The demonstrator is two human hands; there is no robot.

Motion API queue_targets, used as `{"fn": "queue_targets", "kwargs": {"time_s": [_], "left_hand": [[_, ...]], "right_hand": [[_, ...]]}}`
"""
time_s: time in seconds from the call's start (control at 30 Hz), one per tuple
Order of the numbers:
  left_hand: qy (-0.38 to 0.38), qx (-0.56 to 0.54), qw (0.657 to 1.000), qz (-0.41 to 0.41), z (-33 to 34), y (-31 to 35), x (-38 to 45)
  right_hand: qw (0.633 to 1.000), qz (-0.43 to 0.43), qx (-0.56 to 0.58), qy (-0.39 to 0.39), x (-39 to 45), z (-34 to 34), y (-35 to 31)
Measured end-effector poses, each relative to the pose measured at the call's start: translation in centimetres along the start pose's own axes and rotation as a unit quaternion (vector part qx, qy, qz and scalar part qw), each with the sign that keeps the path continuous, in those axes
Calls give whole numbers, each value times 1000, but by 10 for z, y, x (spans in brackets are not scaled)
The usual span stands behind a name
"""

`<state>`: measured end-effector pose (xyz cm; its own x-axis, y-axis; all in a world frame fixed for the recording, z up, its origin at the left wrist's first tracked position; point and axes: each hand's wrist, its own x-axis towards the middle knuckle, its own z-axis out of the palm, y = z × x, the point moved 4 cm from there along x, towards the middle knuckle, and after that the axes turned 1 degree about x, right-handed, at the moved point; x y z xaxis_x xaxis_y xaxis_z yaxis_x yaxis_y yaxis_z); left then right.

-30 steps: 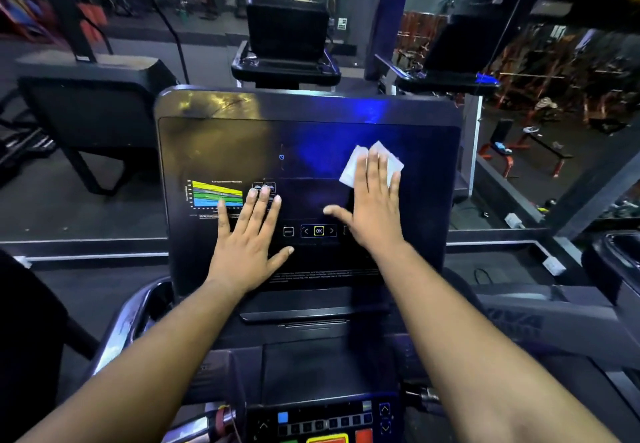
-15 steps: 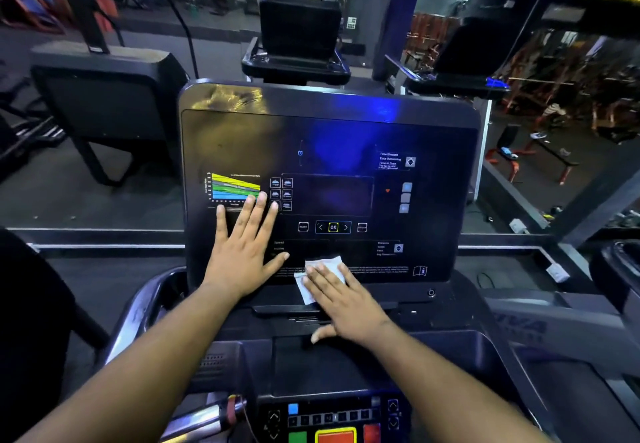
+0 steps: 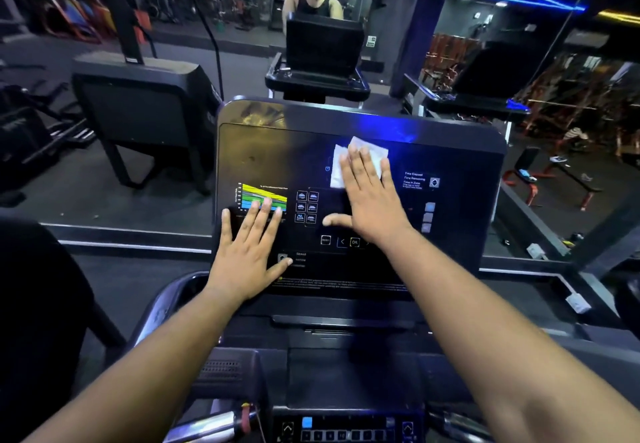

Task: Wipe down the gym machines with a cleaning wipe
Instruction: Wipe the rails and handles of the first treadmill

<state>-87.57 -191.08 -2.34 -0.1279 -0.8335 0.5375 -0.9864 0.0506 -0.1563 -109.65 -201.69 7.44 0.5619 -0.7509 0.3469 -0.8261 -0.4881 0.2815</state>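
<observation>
Right hand (image 3: 369, 200): we've got it flat, fingers straight, pressing the white wipe (image 3: 360, 160) on the treadmill console (image 3: 450, 151), upper middle of frame.
Left hand (image 3: 247, 252): flat and spread on the console's lower left, fingertips on the colored chart (image 3: 265, 194).

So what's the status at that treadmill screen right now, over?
Right hand flat, pressing wipe on upper console. Left hand flat on chart, bracing. Nothing in the way.
</observation>
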Motion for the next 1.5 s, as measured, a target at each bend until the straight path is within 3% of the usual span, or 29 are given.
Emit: {"fn": "queue_targets", "kwargs": {"time_s": [0.27, 0.43, 0.63, 0.8, 0.97, 1.23, 1.37, 1.5], "left_hand": [[-14, -15, 1000, -9, 8, -18, -30], [-24, -14, 1000, 0, 18, -22, -49], [-20, -13, 1000, 0, 11, -29, -36], [-30, -12, 999, -6, 6, -38, -27], [-23, -9, 1000, -2, 8, -43, -31], [-33, -21, 999, 1, 22, -47, -59], [-33, -23, 999, 9, 19, -49, -54], [-15, -17, 1000, 4, 10, -55, -40]], "right_hand": [[984, -149, -4, -98, -147, 113, -101], [979, -170, -32, -109, -135, 111, -110], [997, -80, -2, 24, -21, 36, -74], [999, 9, 6, 52, 38, -10, -59], [998, 12, 42, 45, -4, 25, -91], [991, -87, 39, -90, -146, 122, -165], [993, -100, 44, -55, -120, 104, -156], [998, -47, 44, 15, -40, 57, -133]]}}
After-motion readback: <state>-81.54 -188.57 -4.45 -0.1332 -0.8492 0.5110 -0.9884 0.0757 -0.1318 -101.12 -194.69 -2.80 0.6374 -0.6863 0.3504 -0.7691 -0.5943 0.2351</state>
